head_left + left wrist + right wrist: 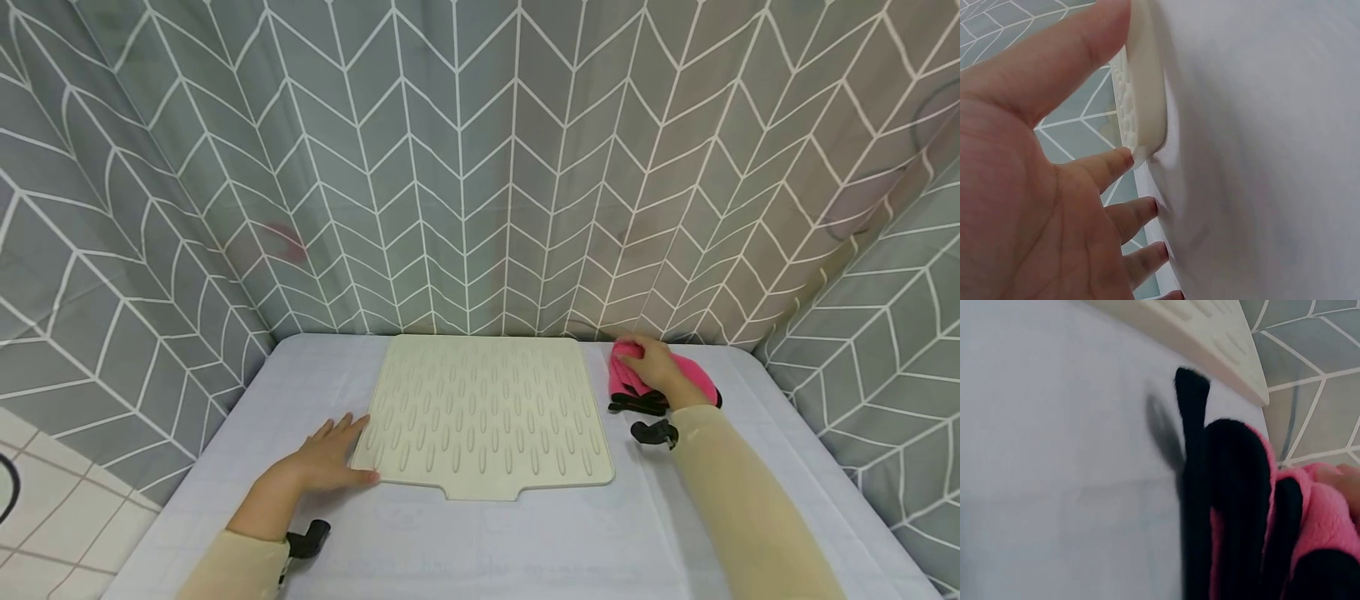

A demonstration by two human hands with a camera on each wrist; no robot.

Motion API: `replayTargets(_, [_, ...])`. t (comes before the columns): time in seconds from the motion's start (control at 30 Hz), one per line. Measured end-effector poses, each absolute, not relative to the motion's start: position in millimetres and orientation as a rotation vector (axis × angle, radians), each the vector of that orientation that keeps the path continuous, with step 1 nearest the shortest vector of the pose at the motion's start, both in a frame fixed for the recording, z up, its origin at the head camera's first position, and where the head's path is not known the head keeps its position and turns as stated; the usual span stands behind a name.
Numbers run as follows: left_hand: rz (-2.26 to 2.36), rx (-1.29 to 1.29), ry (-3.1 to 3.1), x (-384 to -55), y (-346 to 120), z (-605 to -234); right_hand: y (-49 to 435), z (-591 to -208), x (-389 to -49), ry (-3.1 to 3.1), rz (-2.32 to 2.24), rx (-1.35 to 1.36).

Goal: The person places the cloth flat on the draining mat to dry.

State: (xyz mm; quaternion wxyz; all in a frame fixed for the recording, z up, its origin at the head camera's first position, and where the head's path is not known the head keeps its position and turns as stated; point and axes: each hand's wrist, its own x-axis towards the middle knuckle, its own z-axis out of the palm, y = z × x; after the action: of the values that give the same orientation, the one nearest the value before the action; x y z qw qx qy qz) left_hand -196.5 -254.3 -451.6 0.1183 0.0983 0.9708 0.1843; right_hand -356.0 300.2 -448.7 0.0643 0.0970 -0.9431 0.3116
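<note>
A cream board [483, 379] with raised oval ridges and a short tab on its near side lies flat in the middle of the table. My left hand [324, 461] is at its near left corner, thumb at the front edge and fingers spread along the left side. The left wrist view shows those fingers [1138, 215] fairly straight, with the board's pale edge [1149, 94] beside the thumb. To the right of the board, my right hand [654, 367] grips a bunched pink cloth [696, 379] with black edging. Its folds and a black strap-like end [1192, 394] show in the right wrist view.
A white cloth [480, 550] covers the table. Grey curtains [480, 167] with white chevron lines hang close behind it and along both sides. Pale floor tiles [52, 508] show at the lower left.
</note>
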Motion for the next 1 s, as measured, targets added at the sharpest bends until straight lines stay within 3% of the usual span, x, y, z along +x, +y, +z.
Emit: replayTargets(1.0, [0.542,0.266,2.838,-197,-254,-452,302,-417,-304,-2.405,1.115,0.030])
